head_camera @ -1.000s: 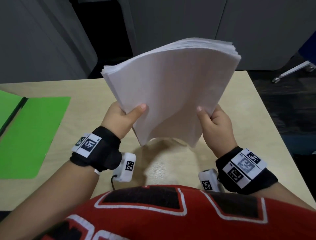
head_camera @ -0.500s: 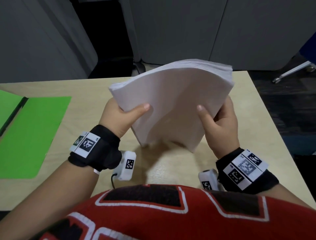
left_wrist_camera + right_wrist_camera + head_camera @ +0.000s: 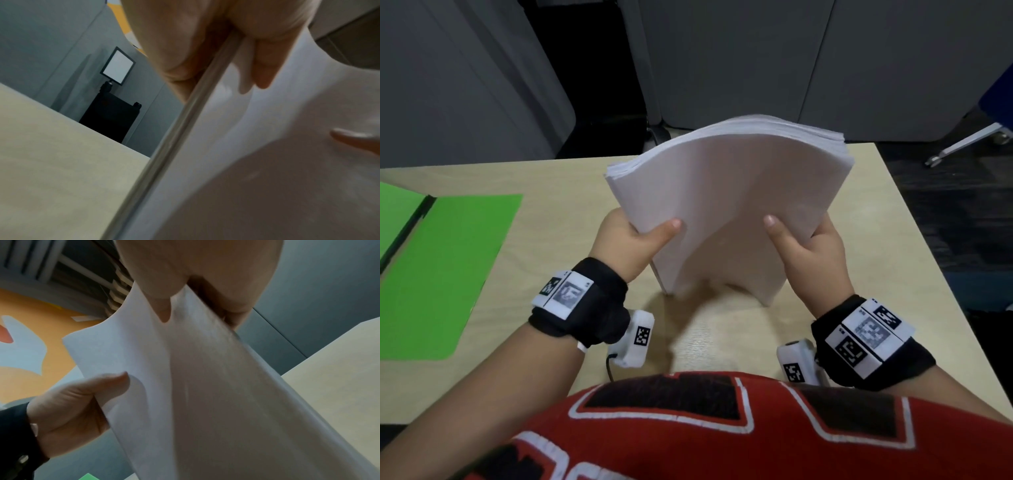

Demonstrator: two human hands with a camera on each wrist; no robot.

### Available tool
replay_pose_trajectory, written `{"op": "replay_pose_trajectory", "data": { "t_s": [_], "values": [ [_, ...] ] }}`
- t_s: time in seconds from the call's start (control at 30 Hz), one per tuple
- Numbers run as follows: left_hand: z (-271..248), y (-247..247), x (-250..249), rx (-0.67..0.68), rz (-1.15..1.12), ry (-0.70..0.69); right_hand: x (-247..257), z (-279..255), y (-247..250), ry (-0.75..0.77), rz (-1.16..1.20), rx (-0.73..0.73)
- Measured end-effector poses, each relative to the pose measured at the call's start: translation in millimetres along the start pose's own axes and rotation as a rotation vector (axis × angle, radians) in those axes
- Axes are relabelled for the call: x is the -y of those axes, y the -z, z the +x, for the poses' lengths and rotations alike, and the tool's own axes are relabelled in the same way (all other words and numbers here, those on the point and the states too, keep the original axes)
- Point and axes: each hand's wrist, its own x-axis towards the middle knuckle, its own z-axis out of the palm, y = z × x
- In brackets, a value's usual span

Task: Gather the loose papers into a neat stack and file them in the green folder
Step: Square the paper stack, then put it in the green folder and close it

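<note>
Two hands, left hand (image 3: pixel 630 240) and right hand (image 3: pixel 811 253), grip the paper stack (image 3: pixel 726 205) upright on the desk (image 3: pixel 722 329), squaring its edges. Next, I reckon, it goes left to the open green folder (image 3: pixel 445 274).

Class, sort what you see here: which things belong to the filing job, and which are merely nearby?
Belongs to the job:
paper stack, held upright
left hand
right hand
green folder, lying open

Merely nearby:
table
grey cabinets
chair leg
</note>
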Motion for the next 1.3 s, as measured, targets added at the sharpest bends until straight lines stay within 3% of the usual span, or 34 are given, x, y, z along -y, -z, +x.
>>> {"op": "replay_pose_trajectory", "data": {
  "t_s": [0.17, 0.4, 0.63, 0.8, 0.93, 1.13, 1.2, 1.3],
  "values": [
    [-4, -3, -12, 0.015, 0.025, -0.021, 1, 0, 0, -0.005, -0.045, -0.035],
    [-11, 7, -51, -0.064, -0.070, -0.300, 31, -8, 6, 0.361, 0.022, -0.134],
    [-20, 0, -53, -0.056, 0.188, -0.444, 32, -14, 4, 0.532, -0.034, -0.224],
    [-21, -5, -52, -0.036, 0.223, -0.457, 30, -15, 1, 0.659, -0.103, -0.199],
    [-17, -5, -46, 0.031, 0.133, -0.378, 32, -17, 1, 0.543, -0.094, -0.199],
    [-13, -12, -9, 0.098, 0.114, -0.059, 7, -10, 0, -0.005, -0.106, -0.059],
    [-13, -13, -5, 0.093, 0.074, -0.010, 3, -9, 0, -0.034, -0.077, -0.059],
    [-11, -6, -13, 0.063, -0.034, -0.037, 8, -10, 2, 0.094, -0.024, -0.114]
  ]
}}
